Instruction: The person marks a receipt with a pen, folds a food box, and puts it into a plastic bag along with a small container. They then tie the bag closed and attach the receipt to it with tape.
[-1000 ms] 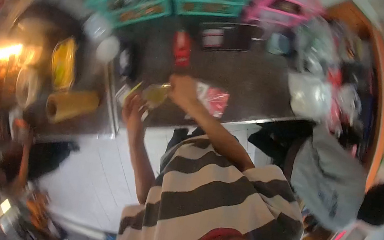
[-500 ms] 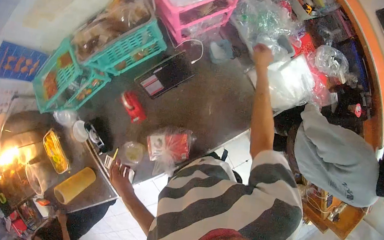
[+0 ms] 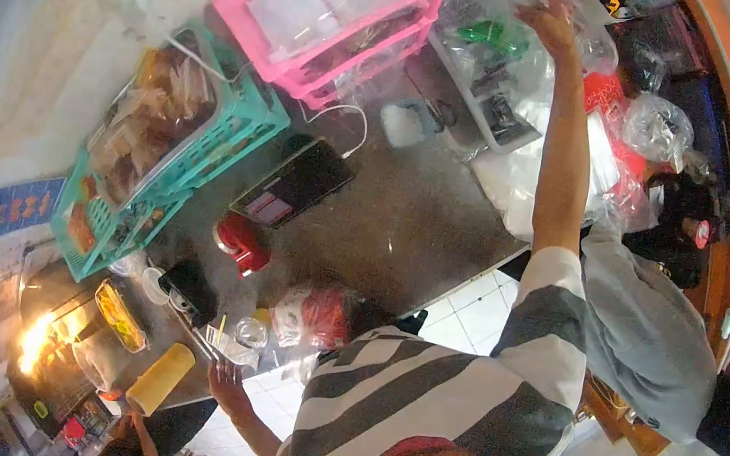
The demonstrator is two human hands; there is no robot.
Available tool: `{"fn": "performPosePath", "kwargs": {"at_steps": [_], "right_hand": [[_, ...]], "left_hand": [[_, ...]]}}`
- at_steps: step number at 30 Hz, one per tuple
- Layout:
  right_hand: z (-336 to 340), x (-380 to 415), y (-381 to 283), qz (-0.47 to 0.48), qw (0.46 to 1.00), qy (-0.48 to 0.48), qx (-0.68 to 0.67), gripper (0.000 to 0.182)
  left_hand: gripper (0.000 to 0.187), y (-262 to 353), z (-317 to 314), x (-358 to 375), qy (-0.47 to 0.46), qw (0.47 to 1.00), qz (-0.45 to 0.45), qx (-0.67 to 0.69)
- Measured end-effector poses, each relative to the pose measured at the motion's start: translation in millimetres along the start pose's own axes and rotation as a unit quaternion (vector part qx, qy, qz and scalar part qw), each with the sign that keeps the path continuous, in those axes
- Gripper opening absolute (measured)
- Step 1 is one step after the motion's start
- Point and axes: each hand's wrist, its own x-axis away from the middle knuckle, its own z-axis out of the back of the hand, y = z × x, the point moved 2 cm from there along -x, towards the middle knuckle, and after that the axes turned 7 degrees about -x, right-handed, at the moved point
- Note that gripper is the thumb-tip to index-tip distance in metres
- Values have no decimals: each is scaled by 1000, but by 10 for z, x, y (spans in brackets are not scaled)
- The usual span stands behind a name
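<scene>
My right arm stretches far forward, and my right hand (image 3: 551, 21) is over a pile of clear plastic bags (image 3: 491, 5) at the back of the table, its fingers apart. A green plastic bag (image 3: 494, 36) lies just below that hand. Beneath my forearm are stacked white plastic sheets or bags (image 3: 518, 181). My left hand (image 3: 227, 386) hangs low at the counter's front edge, fingers spread and holding nothing. Close to it lie a white pad with a pencil (image 3: 223, 342), a clear round tub (image 3: 252, 333) and a red-and-white package in plastic (image 3: 311, 317).
A pink basket rack (image 3: 321, 21) and teal baskets (image 3: 205, 155) line the wall. A dark tablet (image 3: 296, 181) and a red tape dispenser (image 3: 241, 247) lie on the table. Flames (image 3: 46, 340) burn at the left. A person in grey (image 3: 646, 320) stands at right; another's hand (image 3: 144, 446) shows lower left.
My right hand has moved further forward, from beside the white plastic to deeper over the clear bags. My left hand has dropped slightly away from the pad. The view has shifted.
</scene>
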Motion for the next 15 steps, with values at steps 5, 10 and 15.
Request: {"fn": "performPosePath", "kwargs": {"at_steps": [5,10,15], "right_hand": [[736,88,776,-11,946,-63,316,41],[39,552,317,-87,969,105,206,28],[271,36,881,36,924,11,381,40]], "left_hand": [[55,-10,53,25,14,1000,-5,-26],[55,148,-177,161,37,998,14,-41],[53,89,-57,117,19,998,2,-54]]}}
